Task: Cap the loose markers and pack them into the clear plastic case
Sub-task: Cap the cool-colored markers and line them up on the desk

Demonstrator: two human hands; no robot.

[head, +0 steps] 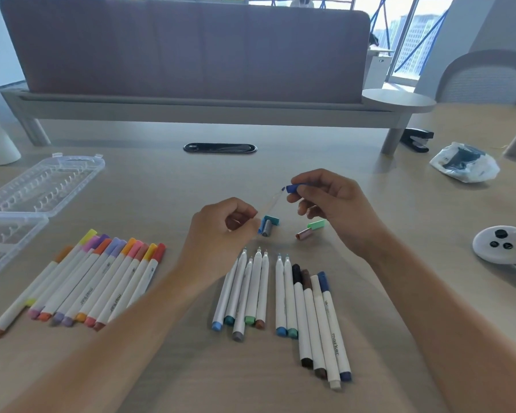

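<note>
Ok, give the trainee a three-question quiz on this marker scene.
1. True or false: the clear plastic case is open.
2. What does the right hand hold? A) blue cap B) stapler C) green cap
3. Which hand holds the uncapped marker?

Key: 1 true. 2 A, the blue cap. 3 the left hand.
</note>
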